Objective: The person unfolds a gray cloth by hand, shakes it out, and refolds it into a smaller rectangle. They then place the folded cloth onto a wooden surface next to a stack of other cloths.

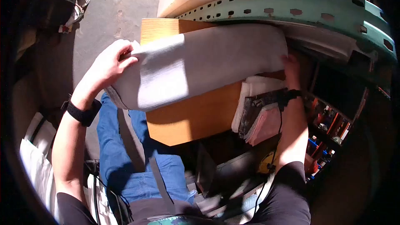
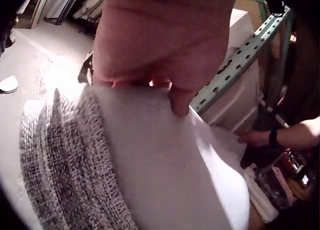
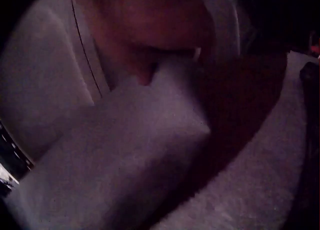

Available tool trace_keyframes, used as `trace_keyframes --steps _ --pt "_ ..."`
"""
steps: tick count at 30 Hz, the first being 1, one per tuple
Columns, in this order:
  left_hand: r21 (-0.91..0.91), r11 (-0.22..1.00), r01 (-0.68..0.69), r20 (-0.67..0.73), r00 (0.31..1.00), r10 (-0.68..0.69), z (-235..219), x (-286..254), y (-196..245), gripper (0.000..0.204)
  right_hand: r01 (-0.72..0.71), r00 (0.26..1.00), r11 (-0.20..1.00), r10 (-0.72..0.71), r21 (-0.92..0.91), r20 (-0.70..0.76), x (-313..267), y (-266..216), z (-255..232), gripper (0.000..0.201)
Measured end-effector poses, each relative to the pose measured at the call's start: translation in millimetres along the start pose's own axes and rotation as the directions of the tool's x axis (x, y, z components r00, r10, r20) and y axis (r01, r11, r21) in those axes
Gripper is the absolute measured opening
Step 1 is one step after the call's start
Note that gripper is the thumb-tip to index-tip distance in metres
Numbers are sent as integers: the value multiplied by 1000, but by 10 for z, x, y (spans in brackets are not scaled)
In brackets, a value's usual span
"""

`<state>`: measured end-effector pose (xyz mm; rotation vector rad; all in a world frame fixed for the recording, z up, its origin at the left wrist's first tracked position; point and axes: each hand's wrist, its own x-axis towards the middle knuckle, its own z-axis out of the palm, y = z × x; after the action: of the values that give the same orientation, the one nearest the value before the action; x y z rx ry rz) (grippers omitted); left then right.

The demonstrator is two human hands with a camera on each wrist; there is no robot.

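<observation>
A long piece of folded cloth (image 1: pixel 225 54), pale grey on the side facing up, lies across a wooden board (image 1: pixel 187 127). In the left wrist view the cloth's left end shows several layers with a coarse black-and-white weave (image 2: pixel 75 160). My left hand (image 1: pixel 111 64) pinches the cloth at its upper left corner, thumb on the near face and fingertips hidden behind. At the far right end my right hand (image 1: pixel 292 71) pinches the other edge; the dim right wrist view shows its thumb (image 3: pixel 144 77) lying on the pale cloth.
Folded fabrics in white, dark pattern and pink (image 1: pixel 266 123) sit on the board's right side. A green perforated metal beam (image 1: pixel 275 6) runs behind the board. Shelves with small coloured items (image 1: pixel 327 129) stand at the right. Grey floor (image 1: pixel 116 4) shows at the upper left.
</observation>
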<state>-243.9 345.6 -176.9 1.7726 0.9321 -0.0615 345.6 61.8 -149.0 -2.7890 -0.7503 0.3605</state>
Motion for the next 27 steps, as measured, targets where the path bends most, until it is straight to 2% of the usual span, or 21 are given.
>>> trace_keyframes --steps 1,3,4,5,6,7,9,10,11,12,14,15,18,19,21,22,24,25,27 --pt "-19 997 -72 -12 997 72 -44 -87 66 24 -2 1000 1000 2 -2 -2 -133 -23 -123 31" --pt "-44 994 -95 35 995 97 -130 -240 211 22 -181 981 983 178 34 81 -452 -54 -493 27" --pt "-68 991 -116 81 989 122 -146 -276 266 21 -174 983 984 171 33 72 -455 202 -579 27" --pt "-72 990 -124 76 989 130 -138 -282 292 21 39 982 996 -22 -86 187 -370 713 -619 27" --pt "-19 989 -149 113 982 150 -129 -285 311 22 257 928 950 -191 -177 319 -314 1106 -585 27" --pt "37 984 -174 151 974 167 -122 -289 322 22 256 931 950 -192 -178 311 -304 1292 -483 27" --pt "57 978 -199 108 975 192 -33 -293 293 24 250 957 802 -119 -543 266 -302 1485 -287 40" --pt "63 971 -232 84 970 226 -12 -295 292 24 249 957 805 -119 -539 264 -294 1533 -225 40" --pt "68 962 -263 63 964 259 15 -295 287 24 173 971 888 -82 -427 223 -288 1589 -173 41" --pt "45 979 -200 58 979 198 44 -283 269 25 98 982 949 -44 -300 181 -289 1624 -121 41" --pt "58 980 -192 18 981 192 98 -249 189 25 -29 968 998 16 47 251 -527 678 -318 41" --pt "71 980 -187 -26 982 189 119 -225 154 26 -109 957 971 46 210 285 -669 133 -424 41" --pt "95 983 -155 -85 983 163 221 -76 59 24 -170 959 979 138 115 248 -516 311 -309 22" --pt "131 979 -154 -129 977 170 233 -46 47 23 -173 959 978 140 118 248 -502 357 -278 22" --pt "128 979 -161 -155 971 180 260 -82 81 20 -170 983 937 142 306 113 -490 373 -207 17" --pt "166 978 -128 -205 965 161 277 -117 110 19 -171 983 936 141 307 117 -512 362 -184 17" --pt "202 974 -97 -252 957 148 302 -131 125 19 -60 994 955 84 291 -71 -552 435 -155 17" --pt "162 982 -95 -265 955 136 309 -120 111 20 -59 994 954 84 293 -72 -534 491 -128 17" --pt "125 988 -93 -277 953 125 339 -98 98 21 41 989 975 -9 220 -144 -528 529 -35 27"
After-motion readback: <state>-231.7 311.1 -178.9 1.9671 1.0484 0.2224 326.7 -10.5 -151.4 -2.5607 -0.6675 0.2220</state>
